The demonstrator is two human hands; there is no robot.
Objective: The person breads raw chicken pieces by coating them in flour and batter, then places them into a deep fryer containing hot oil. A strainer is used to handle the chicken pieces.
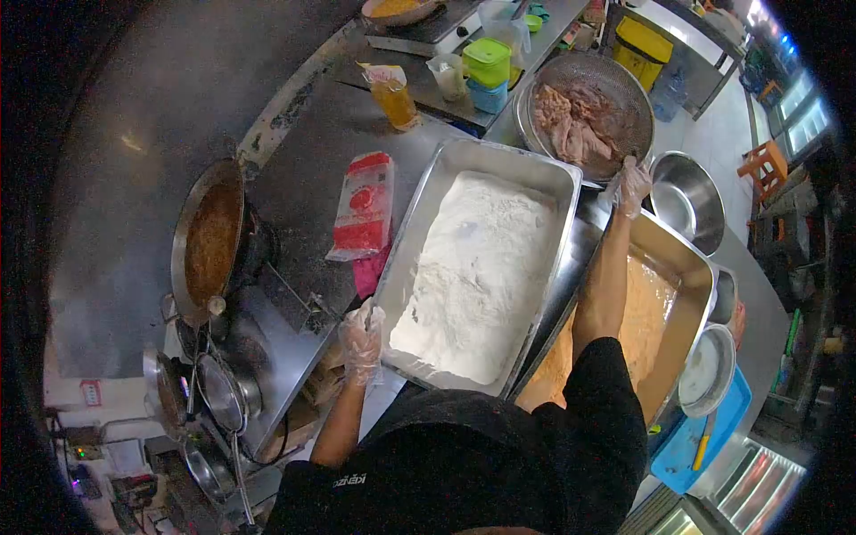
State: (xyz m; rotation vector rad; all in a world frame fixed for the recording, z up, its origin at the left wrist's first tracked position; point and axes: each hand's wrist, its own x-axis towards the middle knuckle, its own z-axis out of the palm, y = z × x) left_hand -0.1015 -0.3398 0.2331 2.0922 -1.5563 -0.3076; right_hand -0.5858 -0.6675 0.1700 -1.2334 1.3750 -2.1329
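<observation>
A big steel tray full of white flour lies in front of me. My left hand, in a clear plastic glove, grips the tray's near left rim. My right hand, also gloved, reaches far right and holds the near rim of a round metal strainer that carries raw pinkish meat pieces. A second steel tray with orange batter sits under my right forearm.
A wok of brown oil stands at left, with wire skimmers below it. A red and white flour bag lies left of the flour tray. An empty steel bowl, small bowls and a blue tray are at right.
</observation>
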